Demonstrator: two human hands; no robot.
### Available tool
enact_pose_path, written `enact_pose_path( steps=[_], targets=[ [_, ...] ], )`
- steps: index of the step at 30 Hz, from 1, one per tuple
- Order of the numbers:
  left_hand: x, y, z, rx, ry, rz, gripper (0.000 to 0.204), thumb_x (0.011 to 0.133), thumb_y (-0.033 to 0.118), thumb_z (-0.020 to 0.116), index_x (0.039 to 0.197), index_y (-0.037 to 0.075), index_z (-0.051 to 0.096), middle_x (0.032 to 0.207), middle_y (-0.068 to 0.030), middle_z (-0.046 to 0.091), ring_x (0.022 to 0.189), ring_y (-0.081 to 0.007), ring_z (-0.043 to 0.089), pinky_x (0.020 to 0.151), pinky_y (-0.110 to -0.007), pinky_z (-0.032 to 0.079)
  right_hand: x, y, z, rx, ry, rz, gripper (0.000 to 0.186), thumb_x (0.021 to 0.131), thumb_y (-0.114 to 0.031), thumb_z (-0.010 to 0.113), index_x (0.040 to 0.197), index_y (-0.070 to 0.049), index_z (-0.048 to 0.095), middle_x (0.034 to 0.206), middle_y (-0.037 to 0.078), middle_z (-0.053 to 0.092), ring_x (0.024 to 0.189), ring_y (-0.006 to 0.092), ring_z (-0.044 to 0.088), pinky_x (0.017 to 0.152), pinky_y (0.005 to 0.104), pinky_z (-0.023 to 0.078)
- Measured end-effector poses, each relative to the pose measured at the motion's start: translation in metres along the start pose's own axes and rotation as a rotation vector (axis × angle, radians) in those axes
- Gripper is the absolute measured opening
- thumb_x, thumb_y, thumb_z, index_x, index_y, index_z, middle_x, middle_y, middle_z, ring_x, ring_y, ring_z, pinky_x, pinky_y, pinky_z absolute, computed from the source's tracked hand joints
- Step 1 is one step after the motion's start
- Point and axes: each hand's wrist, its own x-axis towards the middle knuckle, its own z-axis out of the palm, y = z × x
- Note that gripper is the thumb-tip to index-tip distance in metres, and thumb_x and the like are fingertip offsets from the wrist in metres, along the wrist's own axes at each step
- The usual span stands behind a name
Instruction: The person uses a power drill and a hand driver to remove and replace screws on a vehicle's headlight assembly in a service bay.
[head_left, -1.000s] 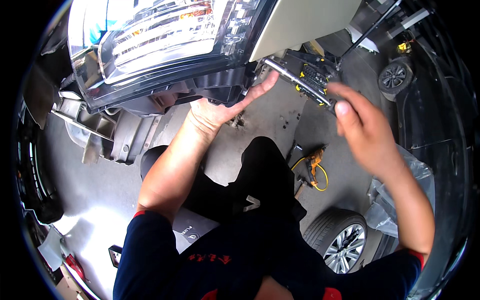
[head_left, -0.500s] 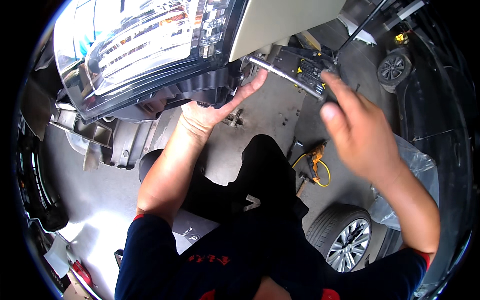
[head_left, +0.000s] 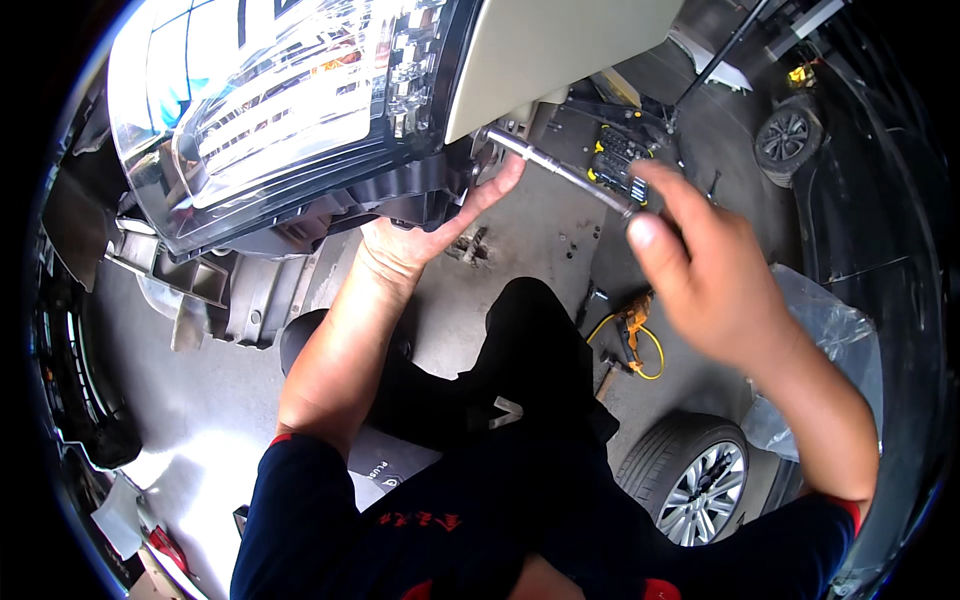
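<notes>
A large clear headlight (head_left: 290,100) with a black housing fills the upper left, beside a cream body panel (head_left: 560,60). My left hand (head_left: 415,235) grips the housing from below; most of its fingers are hidden behind it. One digit stretches up to the front end of a socket wrench (head_left: 565,172). Its long chrome shaft slants from a fixing under the panel edge down to my right hand (head_left: 715,270). Thumb and forefinger of that hand are at the shaft's rear end; the handle and the other fingers are hidden.
An open socket set (head_left: 620,155) lies on the floor beyond the shaft. An orange tool with a yellow cord (head_left: 635,320), a hammer (head_left: 608,378) and a wheel (head_left: 690,480) are at lower right. A dark car (head_left: 870,220) borders the right side; grey brackets (head_left: 190,270) hang at left.
The socket wrench's shaft and my right hand have shifted slightly down and left. My right hand has turned a little. The left hand keeps its place under the headlight.
</notes>
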Motion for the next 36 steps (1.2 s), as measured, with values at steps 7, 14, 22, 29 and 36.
enact_pose_path(
  steps=[7, 14, 22, 29, 36],
  targets=[
    [0.001, 0.008, -0.026, -0.141, -0.249, -0.098, 0.068, 0.106, 0.051, 0.035, 0.153, 0.002, 0.039, 0.155, -0.0203, 0.043, 0.148, -0.0493, 0.027, 0.123, -0.069, 0.017, 0.008, 0.009, 0.006, 0.612, -0.298, 0.274, 0.039, 0.108, -0.037, 0.055, 0.128, -0.004, 0.06, 0.072, -0.002, 0.052, 0.055, 0.0076, 0.046, 0.049, 0.0255, 0.041],
    [0.004, -0.001, -0.013, 0.021, -0.177, -0.027, 0.064, 0.107, 0.049, 0.035, 0.151, 0.003, 0.042, 0.151, -0.0182, 0.048, 0.147, -0.0423, 0.033, 0.122, -0.07, 0.02, 0.017, 0.023, -0.004, 0.204, -0.122, 0.1, 0.041, 0.108, -0.038, 0.052, 0.131, -0.005, 0.06, 0.078, 0.008, 0.059, 0.057, 0.0166, 0.056, 0.051, 0.0275, 0.044],
    [0.01, 0.004, -0.02, 0.251, -0.387, -0.023, 0.048, 0.108, 0.032, 0.039, 0.148, 0.006, 0.046, 0.15, -0.012, 0.051, 0.14, -0.0286, 0.048, 0.122, -0.067, 0.028, -0.002, 0.02, 0.019, 0.519, -0.066, 0.078, 0.027, 0.109, -0.027, 0.054, 0.12, -0.003, 0.062, 0.076, 0.002, 0.058, 0.056, 0.0149, 0.056, 0.053, 0.0282, 0.045],
    [0.008, 0.008, -0.025, 0.19, -0.374, -0.046, 0.058, 0.107, 0.048, 0.033, 0.151, 0.013, 0.045, 0.152, -0.0079, 0.052, 0.142, -0.0283, 0.045, 0.123, -0.069, 0.019, 0.018, 0.011, -0.015, 0.819, -0.511, 0.488, 0.043, 0.11, -0.039, 0.048, 0.136, -0.006, 0.058, 0.069, 0.001, 0.049, 0.053, 0.0127, 0.048, 0.05, 0.0261, 0.043],
    [0.009, 0.008, -0.024, 0.194, -0.429, -0.073, 0.057, 0.106, 0.048, 0.035, 0.152, 0.016, 0.046, 0.152, -0.0053, 0.054, 0.144, -0.0237, 0.044, 0.123, -0.067, 0.018, 0.002, 0.004, 0.005, -0.241, 0.092, -0.213, 0.036, 0.102, -0.03, 0.064, 0.125, -0.004, 0.061, 0.072, 0.007, 0.061, 0.056, 0.0246, 0.06, 0.055, 0.0367, 0.053]
  ],
)
